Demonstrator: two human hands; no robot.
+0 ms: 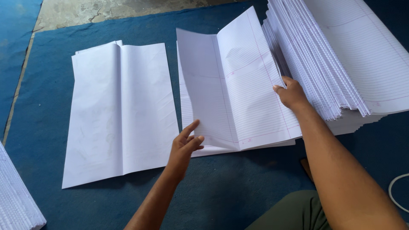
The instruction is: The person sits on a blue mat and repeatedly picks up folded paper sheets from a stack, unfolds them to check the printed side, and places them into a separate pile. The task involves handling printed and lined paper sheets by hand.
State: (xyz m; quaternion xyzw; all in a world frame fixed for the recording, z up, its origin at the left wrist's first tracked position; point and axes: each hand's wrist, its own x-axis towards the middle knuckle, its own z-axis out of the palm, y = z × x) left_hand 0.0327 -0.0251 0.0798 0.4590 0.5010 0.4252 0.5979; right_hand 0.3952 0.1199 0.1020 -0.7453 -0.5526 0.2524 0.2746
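A large ruled white sheet [238,85] with a centre crease lies half raised on a small pile in the middle of the blue mat. My left hand [185,142] pinches its near left edge and lifts that half up. My right hand [292,93] presses on the sheet's right edge, beside a tall fanned stack of ruled sheets [341,55]. To the left lies a flat pile of folded white sheets [121,110], blank side up.
Everything rests on a blue mat [221,191] over a bare concrete floor [106,10] at the top. Another stack of paper [17,200] shows at the lower left corner. A white cable [394,191] curls at the right edge near my green-clad knee [294,213].
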